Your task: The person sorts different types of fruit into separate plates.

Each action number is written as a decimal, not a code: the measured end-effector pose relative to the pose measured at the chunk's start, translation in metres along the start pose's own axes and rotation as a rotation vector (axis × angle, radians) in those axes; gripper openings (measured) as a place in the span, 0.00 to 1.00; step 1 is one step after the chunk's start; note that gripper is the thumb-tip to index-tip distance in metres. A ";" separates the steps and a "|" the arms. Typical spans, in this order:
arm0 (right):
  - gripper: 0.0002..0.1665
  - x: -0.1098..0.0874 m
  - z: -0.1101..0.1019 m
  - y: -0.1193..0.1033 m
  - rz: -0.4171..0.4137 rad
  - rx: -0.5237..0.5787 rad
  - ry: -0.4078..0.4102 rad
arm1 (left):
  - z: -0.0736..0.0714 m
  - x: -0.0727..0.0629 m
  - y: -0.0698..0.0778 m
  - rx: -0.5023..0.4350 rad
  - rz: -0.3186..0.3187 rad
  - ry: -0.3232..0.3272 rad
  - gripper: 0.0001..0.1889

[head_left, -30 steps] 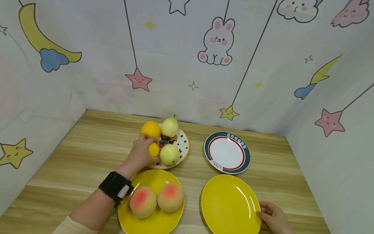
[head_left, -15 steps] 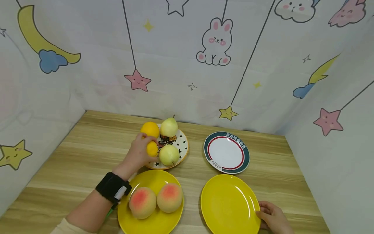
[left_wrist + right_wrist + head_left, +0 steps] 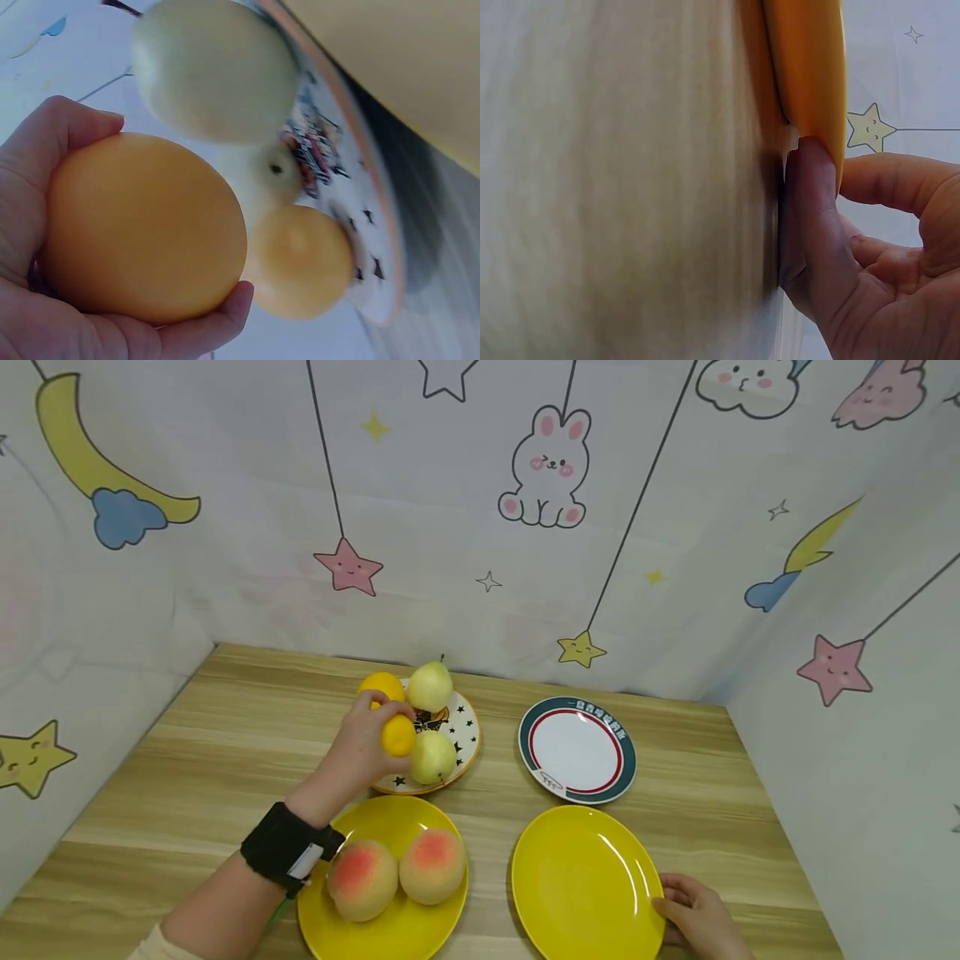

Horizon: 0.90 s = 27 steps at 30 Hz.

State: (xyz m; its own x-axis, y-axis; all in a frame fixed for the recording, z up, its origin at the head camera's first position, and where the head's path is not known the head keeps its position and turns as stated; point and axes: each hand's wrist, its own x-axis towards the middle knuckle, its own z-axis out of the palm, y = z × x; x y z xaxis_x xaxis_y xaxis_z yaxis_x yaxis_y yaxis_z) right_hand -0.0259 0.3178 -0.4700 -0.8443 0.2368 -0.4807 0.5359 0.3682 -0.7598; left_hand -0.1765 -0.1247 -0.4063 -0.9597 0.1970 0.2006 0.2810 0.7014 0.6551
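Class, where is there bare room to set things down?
Bare tabletop lies left of the starry plate and right of the green-rimmed plate. It and the right yellow plate, held by the right hand, are bare. Crowded: the starry plate, with pears, an orange and the left hand gripping another orange; and the left yellow plate, with peaches.

Teal-rimmed white plate [image 3: 576, 750] on wooden table [image 3: 697, 793]; beyond, backdrop [image 3: 247, 460] printed with rabbit [image 3: 549, 468], pink stars [image 3: 348, 567], moon [image 3: 67, 439].
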 end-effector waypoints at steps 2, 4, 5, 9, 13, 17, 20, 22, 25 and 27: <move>0.22 0.001 0.000 0.000 0.002 -0.002 -0.001 | -0.002 0.000 0.008 -0.017 0.003 -0.010 0.28; 0.22 0.001 0.000 -0.001 0.006 -0.003 -0.003 | -0.004 -0.001 0.016 -0.030 0.012 -0.021 0.27; 0.22 0.001 0.000 -0.001 0.007 -0.003 -0.003 | -0.005 -0.001 0.019 -0.033 0.018 -0.025 0.27; 0.22 0.001 0.000 -0.001 0.005 0.000 0.000 | -0.006 -0.002 0.030 -0.043 0.037 -0.032 0.27; 0.22 0.000 0.000 0.000 -0.001 0.009 0.000 | -0.007 -0.005 0.037 -0.042 0.071 -0.020 0.26; 0.23 0.001 0.001 0.000 0.002 0.005 -0.006 | -0.010 -0.005 0.047 -0.036 0.119 -0.013 0.25; 0.24 0.002 0.000 0.000 0.009 -0.006 -0.012 | -0.011 -0.005 0.055 -0.025 0.137 -0.027 0.25; 0.24 0.002 0.000 -0.001 0.009 -0.016 -0.014 | -0.011 -0.004 0.060 -0.014 0.140 -0.039 0.25; 0.24 0.001 0.000 -0.001 0.005 -0.021 -0.013 | -0.009 -0.003 0.067 0.001 0.150 -0.051 0.25; 0.24 0.000 -0.001 0.000 0.002 -0.019 -0.009 | -0.007 -0.001 0.071 0.007 0.162 -0.061 0.25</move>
State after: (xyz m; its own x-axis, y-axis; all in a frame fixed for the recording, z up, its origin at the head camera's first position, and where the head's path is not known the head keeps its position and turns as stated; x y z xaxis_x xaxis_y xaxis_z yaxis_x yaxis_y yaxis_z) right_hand -0.0259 0.3186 -0.4703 -0.8434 0.2291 -0.4859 0.5370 0.3853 -0.7504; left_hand -0.1557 -0.0798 -0.3546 -0.9008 0.3491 0.2583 0.4321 0.6616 0.6128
